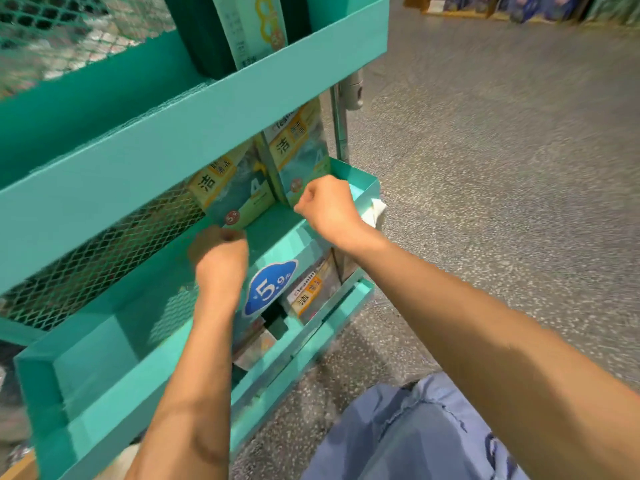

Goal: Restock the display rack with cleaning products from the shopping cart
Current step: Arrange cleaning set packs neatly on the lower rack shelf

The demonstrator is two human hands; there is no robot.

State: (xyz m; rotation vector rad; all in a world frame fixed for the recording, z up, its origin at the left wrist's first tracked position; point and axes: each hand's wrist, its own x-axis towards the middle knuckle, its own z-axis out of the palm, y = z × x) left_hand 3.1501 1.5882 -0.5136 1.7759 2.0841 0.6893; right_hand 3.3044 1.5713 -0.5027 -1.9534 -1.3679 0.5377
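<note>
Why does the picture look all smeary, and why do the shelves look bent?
In the head view, the left hand and the floor are smeared by motion blur; the teal rack bows because the lens is wide-angle; the lighting is even, without glare; the right hand looks sharper.

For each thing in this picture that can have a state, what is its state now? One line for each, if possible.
Left hand: fingers curled at the lower edge of the left packet.
Right hand: fingers curled at the lower corner of the right packet.
Left packet: upright, tilted, on the middle shelf.
Right packet: upright, at the shelf's right end.
Middle shelf: left part bare.
Price tag: fixed on the shelf front.
</note>
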